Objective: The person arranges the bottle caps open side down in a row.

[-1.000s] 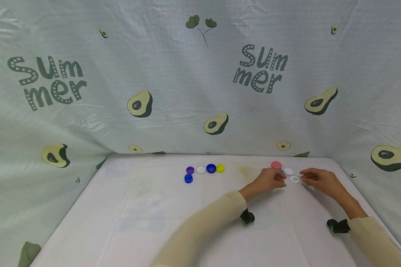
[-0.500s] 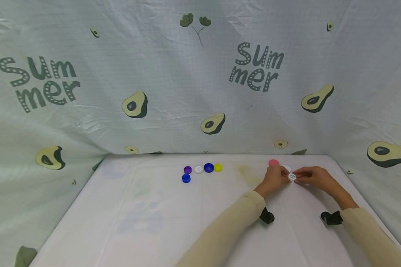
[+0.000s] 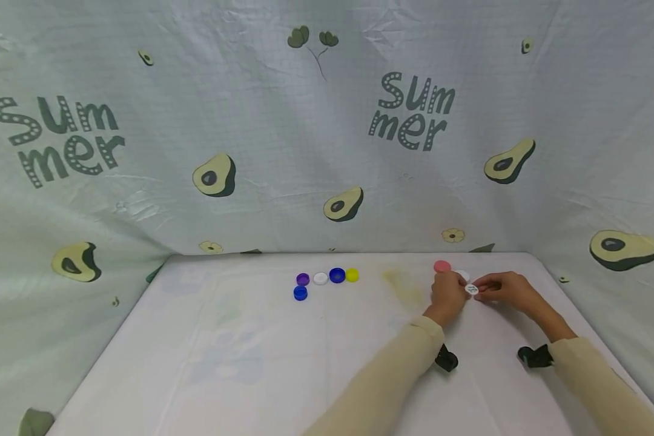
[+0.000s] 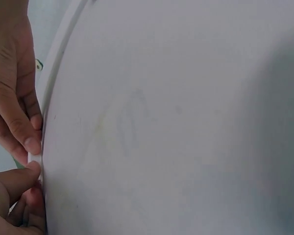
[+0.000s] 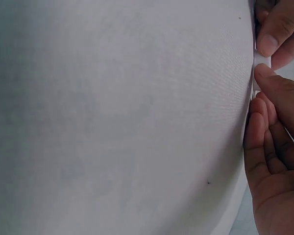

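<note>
Between my two hands, at the right of the table in the head view, is a small white bottle cap (image 3: pixel 472 289) with dark print on its top. My left hand (image 3: pixel 448 295) pinches its left side and my right hand (image 3: pixel 508 290) its right side. In the left wrist view both thumbs meet the edge of the white cap (image 4: pixel 35 158), low over the cloth. Just behind the hands lie another white cap (image 3: pixel 462 275), partly covered by the left fingers, and a pink cap (image 3: pixel 442 266).
Left of the hands is a row of a purple cap (image 3: pixel 303 279), a white cap (image 3: pixel 320 278), a dark blue cap (image 3: pixel 336 275) and a yellow cap (image 3: pixel 352 275). A blue cap (image 3: pixel 300 293) sits in front of it. A printed curtain (image 3: pixel 283 121) rises behind the table.
My left hand has moved right to the printed white cap, and the right hand has closed in on it too. A bit of blue seen behind the left fingers is now hidden.
</note>
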`<state>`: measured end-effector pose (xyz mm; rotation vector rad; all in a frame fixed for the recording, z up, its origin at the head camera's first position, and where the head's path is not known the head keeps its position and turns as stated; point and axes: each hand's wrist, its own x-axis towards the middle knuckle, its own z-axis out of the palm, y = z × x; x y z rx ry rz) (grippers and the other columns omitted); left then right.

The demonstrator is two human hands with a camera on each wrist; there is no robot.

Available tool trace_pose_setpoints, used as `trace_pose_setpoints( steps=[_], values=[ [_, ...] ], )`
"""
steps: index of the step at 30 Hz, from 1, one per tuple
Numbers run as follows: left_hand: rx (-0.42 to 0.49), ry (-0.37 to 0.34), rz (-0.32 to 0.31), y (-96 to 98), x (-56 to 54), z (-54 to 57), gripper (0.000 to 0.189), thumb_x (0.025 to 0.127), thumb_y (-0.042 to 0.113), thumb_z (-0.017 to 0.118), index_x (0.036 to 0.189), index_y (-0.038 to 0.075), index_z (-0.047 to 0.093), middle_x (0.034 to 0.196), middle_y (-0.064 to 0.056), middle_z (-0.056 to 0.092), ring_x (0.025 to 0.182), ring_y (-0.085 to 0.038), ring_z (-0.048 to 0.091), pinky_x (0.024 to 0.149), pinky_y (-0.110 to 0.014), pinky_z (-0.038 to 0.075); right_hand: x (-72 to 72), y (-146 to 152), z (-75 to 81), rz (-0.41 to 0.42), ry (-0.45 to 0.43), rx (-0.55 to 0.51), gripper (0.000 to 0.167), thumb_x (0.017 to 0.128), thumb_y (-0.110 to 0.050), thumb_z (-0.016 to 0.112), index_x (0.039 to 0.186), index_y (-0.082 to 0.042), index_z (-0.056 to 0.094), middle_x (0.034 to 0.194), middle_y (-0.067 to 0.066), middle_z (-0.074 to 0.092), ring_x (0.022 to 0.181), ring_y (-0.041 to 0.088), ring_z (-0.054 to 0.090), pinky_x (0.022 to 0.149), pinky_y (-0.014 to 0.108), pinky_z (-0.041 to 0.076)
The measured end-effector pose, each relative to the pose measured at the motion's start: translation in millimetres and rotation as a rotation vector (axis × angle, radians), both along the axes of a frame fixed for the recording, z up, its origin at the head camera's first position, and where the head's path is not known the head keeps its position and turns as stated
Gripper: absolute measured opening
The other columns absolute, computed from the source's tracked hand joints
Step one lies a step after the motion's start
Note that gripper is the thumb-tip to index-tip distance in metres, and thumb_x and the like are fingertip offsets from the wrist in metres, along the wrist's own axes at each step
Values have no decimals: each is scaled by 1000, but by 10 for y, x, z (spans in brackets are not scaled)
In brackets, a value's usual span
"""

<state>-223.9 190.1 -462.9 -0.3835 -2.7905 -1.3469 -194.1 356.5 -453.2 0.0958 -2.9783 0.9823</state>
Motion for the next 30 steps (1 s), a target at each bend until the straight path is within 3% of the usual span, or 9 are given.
trace_pose_setpoints(
  steps=[3, 7, 13, 18, 25, 30],
  values=[
    [33, 16, -17, -66, -12, -22, 9, 79, 9, 86, 78, 11, 78, 72, 6, 67, 64, -6, 58, 57, -18, 44, -12, -29, -20, -3, -8, 4, 36, 86, -20, 83, 111, 5, 73, 90, 4, 75, 80, 9, 64, 66, 21, 53],
    [133, 33, -86, -151, -21, -60, 7, 81, 2, 83, 83, 6, 78, 73, 1, 71, 63, -2, 56, 57, -12, 41, -1, -48, -16, -5, 2, 15, 36, 87, -20, 82, 112, 4, 74, 88, 3, 74, 78, 9, 63, 65, 22, 52],
    [297, 38, -178, -224, -27, -96, 11, 80, -5, 83, 89, 0, 78, 80, -7, 75, 68, -3, 64, 63, -7, 45, 32, -42, 18, 19, 54, 40, 29, 89, -13, 79, 111, 4, 74, 90, 4, 74, 78, 10, 63, 63, 23, 52],
    [317, 25, -217, -323, -64, -67, 12, 81, 0, 84, 92, 1, 79, 84, -5, 77, 71, -1, 66, 67, -8, 46, 49, -95, 30, 19, 70, 9, 29, 90, -12, 78, 113, 4, 73, 93, 5, 75, 82, 13, 66, 66, 21, 54],
    [376, -19, -297, -539, -123, 10, 17, 84, 5, 83, 100, 2, 79, 91, -4, 78, 77, 1, 69, 67, -10, 51, 95, -251, 126, 17, 142, -18, 35, 90, -20, 80, 115, 4, 73, 96, 8, 77, 82, 5, 69, 68, 19, 55],
    [398, -20, -324, -636, -148, 52, 19, 83, 7, 83, 102, 3, 79, 92, -4, 78, 80, -1, 71, 68, -11, 53, 124, -360, 200, 12, 154, -26, 36, 90, -21, 80, 115, 4, 73, 97, 9, 76, 85, 11, 71, 69, 19, 55]
  ],
)
